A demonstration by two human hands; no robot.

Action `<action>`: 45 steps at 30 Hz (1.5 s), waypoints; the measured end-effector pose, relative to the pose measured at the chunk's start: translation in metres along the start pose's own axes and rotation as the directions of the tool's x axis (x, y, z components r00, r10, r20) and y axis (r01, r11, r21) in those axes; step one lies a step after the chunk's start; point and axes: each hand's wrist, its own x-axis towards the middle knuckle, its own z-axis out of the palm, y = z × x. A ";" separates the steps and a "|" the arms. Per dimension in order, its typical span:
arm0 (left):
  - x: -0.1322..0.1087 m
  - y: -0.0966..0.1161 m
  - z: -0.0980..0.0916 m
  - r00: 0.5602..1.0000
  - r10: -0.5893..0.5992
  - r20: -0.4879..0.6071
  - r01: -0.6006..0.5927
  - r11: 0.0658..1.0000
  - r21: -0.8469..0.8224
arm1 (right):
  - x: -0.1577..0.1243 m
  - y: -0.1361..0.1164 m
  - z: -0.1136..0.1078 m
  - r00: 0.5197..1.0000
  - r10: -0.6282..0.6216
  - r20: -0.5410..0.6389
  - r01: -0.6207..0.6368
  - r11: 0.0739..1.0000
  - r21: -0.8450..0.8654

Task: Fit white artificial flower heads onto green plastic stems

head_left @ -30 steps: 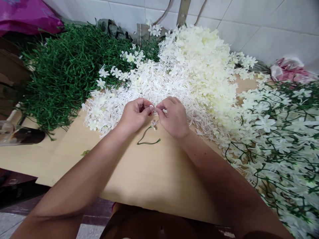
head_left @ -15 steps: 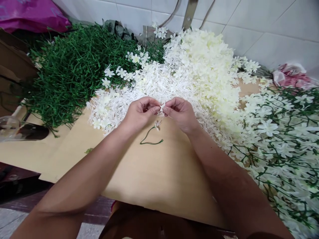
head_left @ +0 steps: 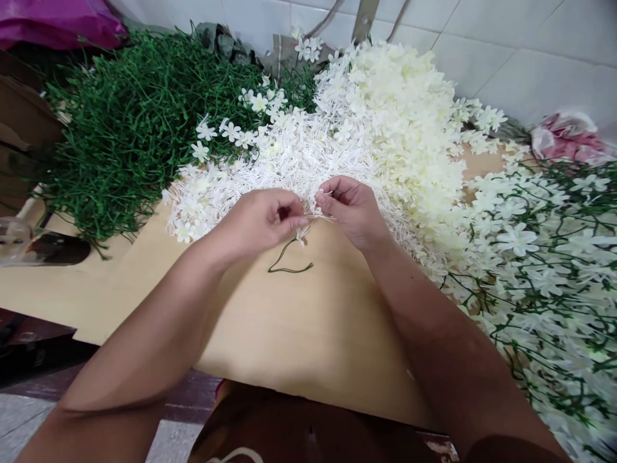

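Observation:
My right hand (head_left: 354, 209) pinches a small white artificial flower piece (head_left: 320, 195) between thumb and fingertips, above the near edge of the white pile. To its left, my left hand (head_left: 274, 218) has its fingers curled with a gap to the thumb, and I see nothing held in it. Just below the left thumb, a thin bent green stem (head_left: 284, 270) with a small whitish tip lies on the brown board (head_left: 308, 328). Behind both hands spreads a heap of thin white stamen-like pieces (head_left: 308, 154).
Green stems (head_left: 125, 122) are heaped at the back left, cream-white petals (head_left: 405, 116) at the back right. Flowers joined to green stems (head_left: 549, 283) cover the right side. A plastic cup of dark liquid (head_left: 53, 247) stands at the left. White tiles (head_left: 486, 58) form the back wall.
My hands have parted. The left one has shifted slightly left and down, away from the white piece, which stays in my right fingers. The view has tilted a little.

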 end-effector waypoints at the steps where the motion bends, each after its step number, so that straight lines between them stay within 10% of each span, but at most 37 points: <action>1: -0.004 0.005 -0.003 0.993 0.014 0.113 -0.025 0.995 0.101 | 0.001 -0.001 -0.002 1.000 -0.002 -0.010 0.002 1.000 -0.009; 5: -0.018 0.023 0.003 0.903 0.064 0.426 -0.257 0.874 0.412 | 0.002 -0.007 -0.007 1.000 -0.007 -0.006 0.006 0.999 -0.034; 12: -0.012 0.020 0.027 0.931 0.048 0.363 -0.264 0.773 0.576 | 0.002 -0.008 -0.009 0.999 0.035 0.016 -0.035 0.999 0.021; 18: 0.001 0.008 0.008 0.995 -0.064 0.070 0.058 0.995 0.085 | 0.001 -0.006 -0.012 0.987 0.122 0.105 -0.139 0.974 0.180; 23: 0.008 0.002 0.005 0.979 -0.193 -0.070 0.150 0.904 -0.400 | -0.002 -0.002 -0.006 0.965 0.209 0.159 -0.246 0.931 0.268; 45: 0.012 0.001 0.019 0.945 -0.327 -0.015 0.233 0.704 -0.671 | -0.001 0.000 -0.004 0.967 0.221 0.129 -0.235 0.966 0.109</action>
